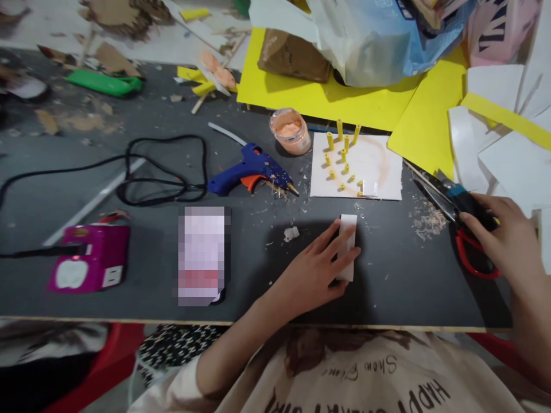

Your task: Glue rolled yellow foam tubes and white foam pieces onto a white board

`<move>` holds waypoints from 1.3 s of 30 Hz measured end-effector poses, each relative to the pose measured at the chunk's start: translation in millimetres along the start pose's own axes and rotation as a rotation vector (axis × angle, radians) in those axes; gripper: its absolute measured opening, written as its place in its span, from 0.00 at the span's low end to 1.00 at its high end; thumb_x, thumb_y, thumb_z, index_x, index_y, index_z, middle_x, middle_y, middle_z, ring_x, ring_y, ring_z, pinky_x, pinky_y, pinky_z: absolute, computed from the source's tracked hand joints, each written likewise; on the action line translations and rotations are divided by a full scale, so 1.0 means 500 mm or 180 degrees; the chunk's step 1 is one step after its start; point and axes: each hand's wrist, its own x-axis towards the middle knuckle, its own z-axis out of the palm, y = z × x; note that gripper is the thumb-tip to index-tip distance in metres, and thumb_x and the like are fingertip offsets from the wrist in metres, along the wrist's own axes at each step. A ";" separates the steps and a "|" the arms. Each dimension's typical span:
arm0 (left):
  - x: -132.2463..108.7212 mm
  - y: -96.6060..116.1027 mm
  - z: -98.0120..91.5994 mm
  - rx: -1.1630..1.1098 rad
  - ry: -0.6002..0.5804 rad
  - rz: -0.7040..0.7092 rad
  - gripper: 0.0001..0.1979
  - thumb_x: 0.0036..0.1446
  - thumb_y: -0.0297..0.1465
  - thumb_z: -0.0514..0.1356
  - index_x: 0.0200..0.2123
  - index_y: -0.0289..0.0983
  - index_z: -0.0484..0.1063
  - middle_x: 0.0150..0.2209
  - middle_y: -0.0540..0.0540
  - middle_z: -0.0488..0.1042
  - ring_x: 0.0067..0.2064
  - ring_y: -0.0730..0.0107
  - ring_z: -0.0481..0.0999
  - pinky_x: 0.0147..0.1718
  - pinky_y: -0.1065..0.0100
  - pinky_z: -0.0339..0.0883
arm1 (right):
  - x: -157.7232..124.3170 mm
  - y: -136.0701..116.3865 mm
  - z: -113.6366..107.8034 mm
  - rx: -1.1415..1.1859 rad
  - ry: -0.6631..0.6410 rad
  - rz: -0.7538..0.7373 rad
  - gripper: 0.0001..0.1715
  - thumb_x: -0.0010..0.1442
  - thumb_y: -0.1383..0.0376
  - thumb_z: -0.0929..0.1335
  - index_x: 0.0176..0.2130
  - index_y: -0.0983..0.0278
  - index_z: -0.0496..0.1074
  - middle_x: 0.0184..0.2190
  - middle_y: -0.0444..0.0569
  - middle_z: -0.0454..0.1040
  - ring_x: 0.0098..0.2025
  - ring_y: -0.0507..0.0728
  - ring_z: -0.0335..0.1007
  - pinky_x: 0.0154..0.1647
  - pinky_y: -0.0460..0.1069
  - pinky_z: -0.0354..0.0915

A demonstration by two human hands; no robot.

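Observation:
My left hand (321,258) lies spread over a narrow white strip (348,228) of card or foam, its fingers touching the top. At the right, my right hand (505,235) has its fingers curled round a dark box cutter with a blue part (462,195). Red-handled scissors (473,252) lie beneath that hand, partly covered. Beyond my left hand is a white board (387,166) with several short yellow sticks (343,155) standing on it and a faint peach ring drawn on its surface.
A blue glue gun (253,169) and a jar of peach material (290,132) stand near the board. Leftward are a phone (202,255), a purple box (92,255) and a black cable (163,172). Yellow sheets (353,109) and a plastic bag (370,46) lie behind. Shavings (428,218) litter the right.

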 end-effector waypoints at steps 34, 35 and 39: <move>0.026 0.006 0.024 0.0279 0.0806 -0.0126 0.18 0.59 0.33 0.60 0.52 0.35 0.71 0.55 0.39 0.73 0.55 0.55 0.72 0.49 0.56 0.73 | 0.099 -0.183 0.019 -0.0194 -0.1197 -0.2076 0.21 0.66 0.57 0.61 0.49 0.62 0.76 0.39 0.53 0.81 0.34 0.59 0.78 0.30 0.51 0.68; 0.026 0.006 0.023 0.0282 0.0813 -0.0118 0.18 0.59 0.33 0.60 0.52 0.35 0.71 0.55 0.39 0.74 0.55 0.55 0.72 0.49 0.56 0.73 | 0.100 -0.184 0.018 -0.0245 -0.1203 -0.2093 0.21 0.66 0.57 0.61 0.49 0.62 0.76 0.38 0.52 0.81 0.34 0.59 0.78 0.30 0.50 0.67; 0.027 0.007 0.023 0.0294 0.0842 -0.0113 0.17 0.59 0.33 0.60 0.51 0.35 0.72 0.54 0.40 0.74 0.55 0.55 0.73 0.49 0.56 0.73 | 0.101 -0.186 0.015 -0.0348 -0.1227 -0.2112 0.20 0.66 0.57 0.61 0.48 0.62 0.76 0.37 0.52 0.81 0.34 0.59 0.78 0.29 0.50 0.65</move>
